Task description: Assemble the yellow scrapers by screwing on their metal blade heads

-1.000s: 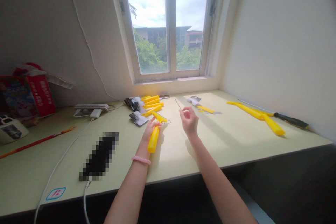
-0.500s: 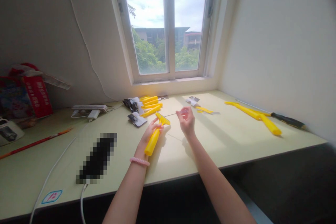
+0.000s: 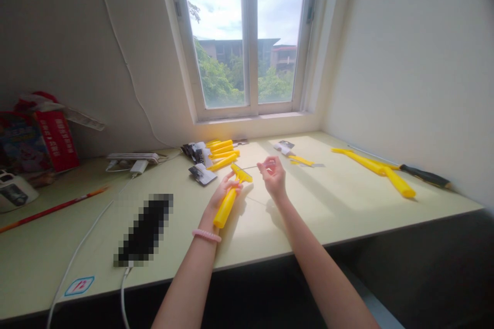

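Yellow and T-headed, the tool (image 3: 225,208) is clasped in the left hand (image 3: 221,193) above the table (image 3: 301,216), while the right hand (image 3: 275,177) pinches a thin rod (image 3: 250,167), its tip at the head. A loose pinch could let that tip skid toward the left hand. Behind lie dark-and-white packets (image 3: 204,176) beside yellow handles (image 3: 223,150), contents unclear.

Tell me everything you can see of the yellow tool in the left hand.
The yellow tool looks like glossy plastic, with a thick, rounded handle and a wider head set crosswise in a T shape. It is held at a slant over the pale desk, handle end toward the person, head toward the window. The left hand grips it near the head. A thin rod in the right hand reaches the head; actual contact is too small to confirm.
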{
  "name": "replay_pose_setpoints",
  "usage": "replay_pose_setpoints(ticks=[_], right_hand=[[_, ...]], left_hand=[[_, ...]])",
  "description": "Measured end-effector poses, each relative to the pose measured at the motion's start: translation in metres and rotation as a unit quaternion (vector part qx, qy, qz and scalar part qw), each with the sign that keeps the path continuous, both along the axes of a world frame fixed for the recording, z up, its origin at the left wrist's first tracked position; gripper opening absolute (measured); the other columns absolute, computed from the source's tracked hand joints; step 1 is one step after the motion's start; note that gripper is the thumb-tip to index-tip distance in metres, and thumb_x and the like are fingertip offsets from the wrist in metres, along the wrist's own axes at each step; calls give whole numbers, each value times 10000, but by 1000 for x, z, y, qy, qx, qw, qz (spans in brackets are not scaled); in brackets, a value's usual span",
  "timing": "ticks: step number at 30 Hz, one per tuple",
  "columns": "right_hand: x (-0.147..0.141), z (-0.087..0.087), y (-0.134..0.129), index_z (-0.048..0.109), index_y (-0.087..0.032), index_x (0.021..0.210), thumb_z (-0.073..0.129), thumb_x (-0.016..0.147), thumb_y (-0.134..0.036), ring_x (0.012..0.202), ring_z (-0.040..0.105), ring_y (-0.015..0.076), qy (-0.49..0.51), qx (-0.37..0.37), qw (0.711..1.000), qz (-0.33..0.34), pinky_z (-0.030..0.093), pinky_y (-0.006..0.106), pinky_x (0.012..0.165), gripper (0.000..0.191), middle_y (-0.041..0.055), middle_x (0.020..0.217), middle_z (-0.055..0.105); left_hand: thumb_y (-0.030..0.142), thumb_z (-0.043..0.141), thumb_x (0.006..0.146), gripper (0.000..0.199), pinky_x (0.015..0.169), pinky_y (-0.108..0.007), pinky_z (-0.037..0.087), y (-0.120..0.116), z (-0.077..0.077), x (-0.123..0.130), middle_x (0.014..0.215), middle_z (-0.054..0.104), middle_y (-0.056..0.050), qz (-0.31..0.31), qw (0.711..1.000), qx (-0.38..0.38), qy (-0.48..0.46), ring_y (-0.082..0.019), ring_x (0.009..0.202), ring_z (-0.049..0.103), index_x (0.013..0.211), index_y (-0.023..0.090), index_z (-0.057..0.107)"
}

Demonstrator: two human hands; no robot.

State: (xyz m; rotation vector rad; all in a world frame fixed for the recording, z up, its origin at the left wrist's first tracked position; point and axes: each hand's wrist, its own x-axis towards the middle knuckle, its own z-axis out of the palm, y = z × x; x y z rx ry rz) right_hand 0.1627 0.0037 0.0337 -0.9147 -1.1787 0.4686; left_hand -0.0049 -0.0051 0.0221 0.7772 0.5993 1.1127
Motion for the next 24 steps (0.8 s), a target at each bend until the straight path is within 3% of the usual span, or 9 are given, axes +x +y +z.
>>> replay_pose_setpoints(ticks=[8, 15, 24], right_hand=[[-1, -2, 1, 468, -220, 814, 652, 747, -428, 611, 537, 123, 14, -7, 1000, 13, 440, 229, 513, 286, -16, 726, 554], [-3, 2, -2, 465, -217, 789, 375, 898, -445, 491, 465, 109, 58, -3, 997, 44, 367, 222, 424, 268, -9, 672, 580], [0, 5, -11, 641, -185, 802, 517, 857, -430, 674, 604, 172, -22, 35, 998, -38, 471, 282, 611, 280, 32, 723, 676]], left_hand=[[17, 589, 699, 731, 489, -134, 425, -2, 2, 1, 749, 573, -12, 6, 1000, 1, 14, -62, 522, 530, 1374, 197, 373], [32, 584, 706, 713, 487, -137, 414, -2, 4, 0, 717, 546, 4, 3, 1000, -11, 24, -60, 507, 517, 1367, 196, 375], [46, 573, 718, 741, 487, -153, 412, -3, 3, -1, 707, 549, 3, 1, 999, -10, 49, -73, 507, 522, 1400, 202, 329]])
